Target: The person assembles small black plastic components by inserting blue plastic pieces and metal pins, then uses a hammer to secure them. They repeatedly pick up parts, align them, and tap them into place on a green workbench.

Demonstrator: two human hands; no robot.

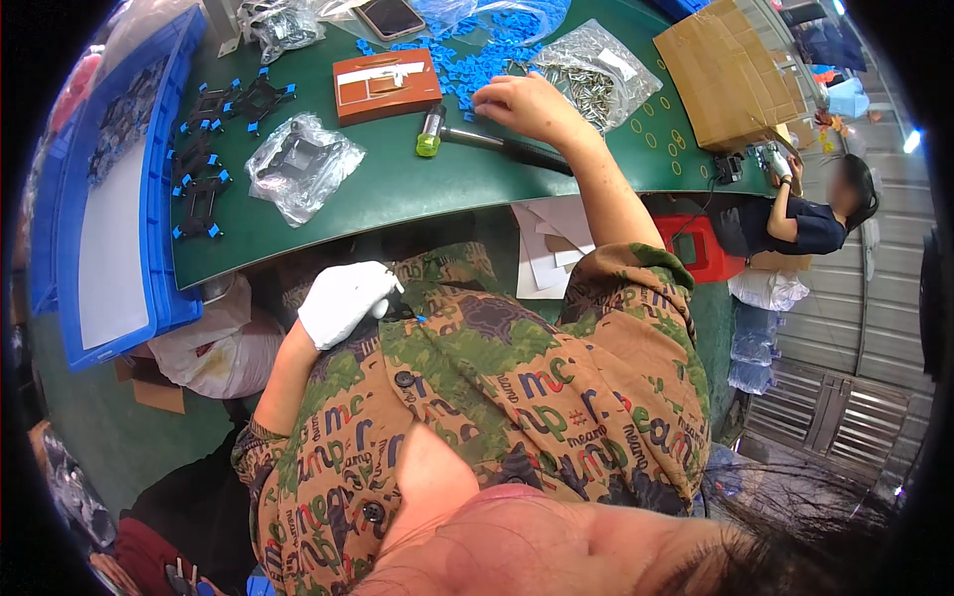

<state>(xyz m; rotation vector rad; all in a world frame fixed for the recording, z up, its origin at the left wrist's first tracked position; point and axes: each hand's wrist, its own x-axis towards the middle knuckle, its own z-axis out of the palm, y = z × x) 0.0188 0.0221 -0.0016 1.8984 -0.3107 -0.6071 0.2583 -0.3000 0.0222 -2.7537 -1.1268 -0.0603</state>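
Note:
My left hand (343,303), in a white glove, is closed near my lap. A black part shows at its fingertips with a small blue tip (421,319); the rest blends into my patterned clothing. My bare right hand (532,105) is over the green table at the edge of a spread of small blue plastic pieces (487,68). Its fingers are bent together, and anything between them is too small to make out. Below that hand lies a hammer (497,142) with a clear yellow-green head end. Several black frames with blue corner caps (204,204) lie at the table's left.
A bagged black part (302,159) and a brown box (386,85) sit on the table (397,184). Beyond are a phone (390,18) and a bag of metal screws (596,84). A blue crate (159,228) stands left, a cardboard box (725,74) right. Another person (815,214) works far right.

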